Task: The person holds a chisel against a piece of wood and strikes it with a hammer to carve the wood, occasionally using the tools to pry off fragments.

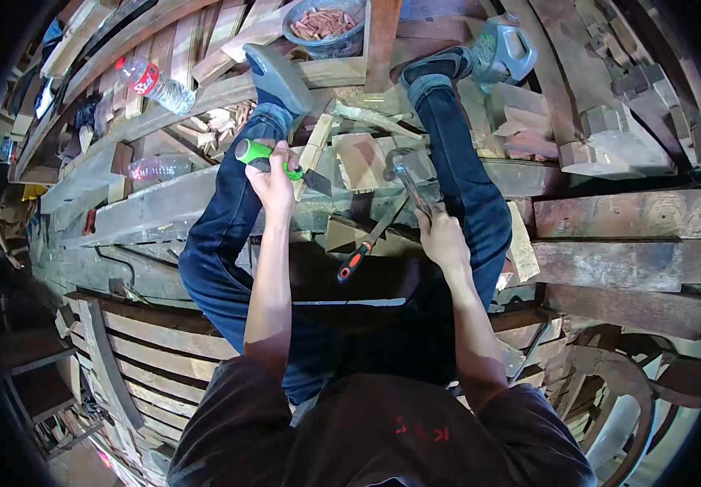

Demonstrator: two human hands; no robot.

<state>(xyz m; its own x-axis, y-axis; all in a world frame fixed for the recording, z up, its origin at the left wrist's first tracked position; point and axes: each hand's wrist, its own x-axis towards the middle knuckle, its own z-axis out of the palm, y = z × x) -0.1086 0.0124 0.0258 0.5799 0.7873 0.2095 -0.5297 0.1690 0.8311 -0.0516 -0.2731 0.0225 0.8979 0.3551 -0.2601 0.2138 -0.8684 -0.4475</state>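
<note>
My left hand (276, 180) is wrapped round the green handle of a chisel (316, 183). Its wide flat blade points down and right, just left of a small wood block (361, 162). In my right hand (443, 239) is a hammer (405, 172), gripped by the shaft, with its head up by the block's right side. Between my hands lies a tool with an orange and black handle (354, 261) and a long narrow metal blade, possibly a file. A narrow light wood strip (313, 154) lies behind the chisel.
A bucket (326, 47) of small wood pieces stands at the far side, near a plastic jug (506, 53). A red-labelled bottle (155, 85) lies on planks at left, another bottle (159, 167) below it. Stacked boards (626, 215) fill the right. My legs flank the work area.
</note>
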